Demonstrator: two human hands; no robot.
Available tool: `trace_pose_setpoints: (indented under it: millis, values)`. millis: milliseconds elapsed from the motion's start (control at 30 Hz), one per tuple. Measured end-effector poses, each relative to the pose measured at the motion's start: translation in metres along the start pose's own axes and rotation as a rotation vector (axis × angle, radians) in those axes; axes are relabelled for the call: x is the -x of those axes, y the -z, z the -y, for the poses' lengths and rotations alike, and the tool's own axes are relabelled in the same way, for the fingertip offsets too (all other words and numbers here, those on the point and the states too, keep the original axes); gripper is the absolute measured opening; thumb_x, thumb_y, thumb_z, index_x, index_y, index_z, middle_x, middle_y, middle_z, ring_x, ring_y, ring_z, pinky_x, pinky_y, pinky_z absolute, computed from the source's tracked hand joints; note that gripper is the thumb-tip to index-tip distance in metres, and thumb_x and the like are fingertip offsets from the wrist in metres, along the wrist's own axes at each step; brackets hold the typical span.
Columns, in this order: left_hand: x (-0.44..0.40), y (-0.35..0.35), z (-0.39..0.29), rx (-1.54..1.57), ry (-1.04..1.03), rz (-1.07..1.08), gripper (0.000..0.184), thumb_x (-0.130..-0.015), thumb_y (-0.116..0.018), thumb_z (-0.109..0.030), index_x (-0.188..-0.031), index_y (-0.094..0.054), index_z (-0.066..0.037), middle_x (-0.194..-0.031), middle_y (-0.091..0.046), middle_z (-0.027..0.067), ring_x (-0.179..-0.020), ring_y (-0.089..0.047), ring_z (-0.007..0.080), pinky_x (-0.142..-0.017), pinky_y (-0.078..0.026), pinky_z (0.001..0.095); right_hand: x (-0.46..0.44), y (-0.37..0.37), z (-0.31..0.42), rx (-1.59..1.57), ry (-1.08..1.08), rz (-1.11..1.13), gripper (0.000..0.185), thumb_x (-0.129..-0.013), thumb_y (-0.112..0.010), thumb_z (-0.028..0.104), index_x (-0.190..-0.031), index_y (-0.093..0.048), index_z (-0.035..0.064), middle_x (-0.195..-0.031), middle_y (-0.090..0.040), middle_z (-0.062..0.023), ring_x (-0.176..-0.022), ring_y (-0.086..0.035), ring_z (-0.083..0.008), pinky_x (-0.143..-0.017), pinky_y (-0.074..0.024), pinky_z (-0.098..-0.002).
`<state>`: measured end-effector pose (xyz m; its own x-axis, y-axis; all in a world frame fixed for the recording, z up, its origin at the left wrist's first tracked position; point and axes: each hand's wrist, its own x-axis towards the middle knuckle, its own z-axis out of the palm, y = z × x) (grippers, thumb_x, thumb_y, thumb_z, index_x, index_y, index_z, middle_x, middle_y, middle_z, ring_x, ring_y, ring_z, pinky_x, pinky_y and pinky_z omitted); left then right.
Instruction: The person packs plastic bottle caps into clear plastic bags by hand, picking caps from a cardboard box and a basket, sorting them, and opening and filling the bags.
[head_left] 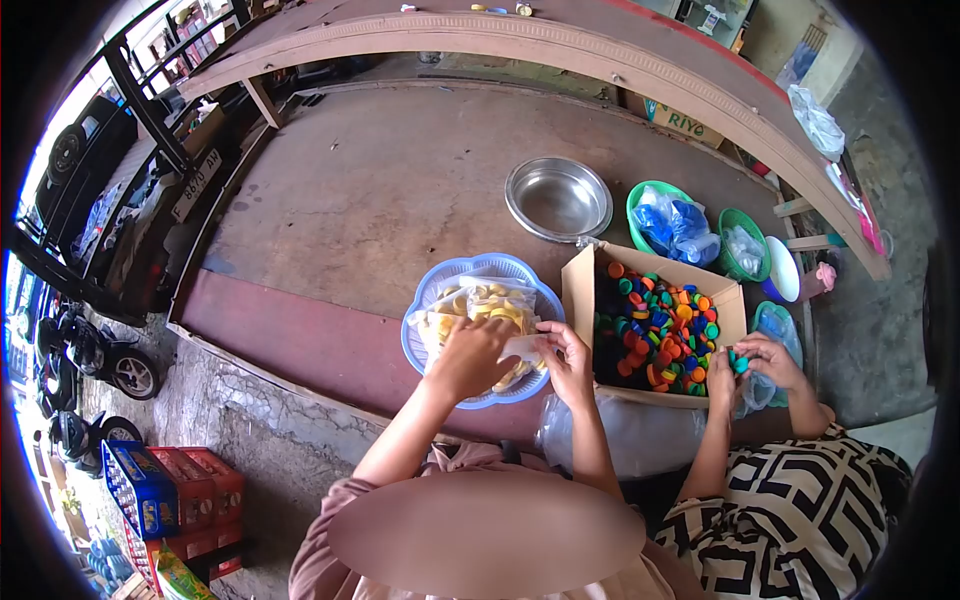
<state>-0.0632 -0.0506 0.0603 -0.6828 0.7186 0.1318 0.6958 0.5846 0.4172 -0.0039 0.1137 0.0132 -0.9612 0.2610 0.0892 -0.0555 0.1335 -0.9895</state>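
- Reaching with the left hand (470,350) over a clear plastic bag (497,290); cannot tell whether gripping, with fingertips hidden.
- Pinching clear film (523,346) in the right hand (568,365), just beside the left.
- Inside the scalloped blue basket (490,262): the bag and yellow pieces (512,314), probably bottle caps.
- Just right: a cardboard box (578,310) of multicoloured caps (660,335).

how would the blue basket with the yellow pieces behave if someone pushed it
The blue basket would probably stay stiff, as its scalloped rim holds its shape. It seems unlikely to tip, given how broad it looks. The yellow pieces inside may shift, since they lie heaped together.
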Motion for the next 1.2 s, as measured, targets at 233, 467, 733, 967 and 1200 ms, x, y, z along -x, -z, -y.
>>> trace_pose_setpoints:
  millis: [233, 467, 733, 967, 1200]
  values:
    - [-0.012, -0.011, 0.001, 0.049, -0.020, 0.144, 0.025, -0.083, -0.054, -0.022, -0.094, -0.051, 0.000, -0.074, -0.061, 0.0190, -0.067, -0.061, 0.0353, -0.063, -0.049, 0.0448, 0.004, 0.016, -0.029, 0.233, -0.004, -0.127, 0.051, -0.090, -0.052, 0.022, -0.133, -0.034, 0.0012, -0.137, -0.033, -0.0199, -0.128, -0.032, -0.0287, -0.103, -0.0284, -0.0375]
    - [-0.014, -0.007, 0.000, 0.107, -0.091, 0.122, 0.025, -0.085, -0.053, -0.022, -0.100, -0.049, -0.002, -0.079, -0.060, 0.0204, -0.073, -0.060, 0.0384, -0.064, -0.046, 0.0467, 0.018, 0.006, -0.030, 0.181, 0.091, -0.005, 0.078, -0.076, -0.055, -0.001, -0.141, -0.012, 0.0023, -0.144, -0.017, -0.0209, -0.135, -0.017, -0.0291, -0.109, -0.0160, -0.0359]
    - [-0.017, -0.018, 0.003, 0.091, -0.121, 0.118, 0.027, -0.083, -0.054, -0.021, -0.102, -0.050, -0.001, -0.078, -0.062, 0.0199, -0.071, -0.061, 0.0381, -0.066, -0.048, 0.0460, 0.021, 0.002, -0.012, 0.230, 0.045, -0.037, 0.084, -0.069, -0.051, -0.009, -0.141, -0.010, 0.0018, -0.144, -0.018, -0.0202, -0.135, -0.017, -0.0261, -0.109, -0.0154, -0.0341]
    - [-0.017, -0.012, -0.002, 0.097, -0.112, 0.141, 0.025, -0.085, -0.051, -0.023, -0.099, -0.049, -0.002, -0.079, -0.062, 0.0193, -0.071, -0.061, 0.0377, -0.066, -0.048, 0.0460, 0.018, 0.007, -0.008, 0.292, 0.151, -0.060, 0.073, -0.079, -0.058, 0.001, -0.140, -0.018, 0.0036, -0.136, -0.034, -0.0196, -0.126, -0.034, -0.0265, -0.104, -0.0266, -0.0341]
    - [-0.015, -0.004, -0.010, 0.191, -0.115, 0.159, 0.025, -0.086, -0.051, -0.020, -0.098, -0.046, 0.001, -0.081, -0.061, 0.0214, -0.073, -0.061, 0.0382, -0.064, -0.049, 0.0456, 0.008, 0.010, -0.001, 0.191, 0.075, 0.026, 0.020, -0.084, -0.059, 0.006, -0.102, -0.057, -0.0018, -0.086, -0.062, -0.0077, -0.082, -0.058, -0.0127, -0.077, -0.0457, -0.0271]
